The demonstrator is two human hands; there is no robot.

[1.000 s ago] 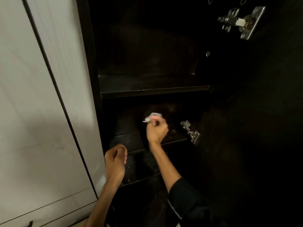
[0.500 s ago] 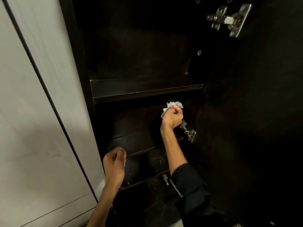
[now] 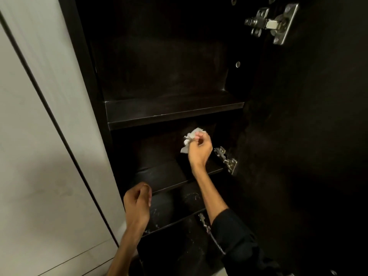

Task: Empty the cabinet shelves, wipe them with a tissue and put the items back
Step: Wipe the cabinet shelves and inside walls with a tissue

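A dark, narrow cabinet stands open in front of me, with bare shelves stacked one below another. My right hand (image 3: 200, 149) pinches a crumpled white tissue (image 3: 189, 140) inside the compartment under the upper shelf (image 3: 171, 113), above the middle shelf (image 3: 159, 176). My left hand (image 3: 137, 206) hovers near the cabinet's left front edge by the lower shelf (image 3: 173, 218), fingers loosely curled and holding nothing. No items show on any shelf.
The open dark door (image 3: 308, 136) hangs at the right, with a metal hinge (image 3: 272, 22) high up and another hinge (image 3: 227, 159) just right of my right hand. A white panel (image 3: 39, 136) fills the left side. White smudges mark the lower shelf.
My right hand rose with the tissue from over the middle shelf's front toward the underside of the upper shelf, moving right and then slightly back. The left hand stayed put.
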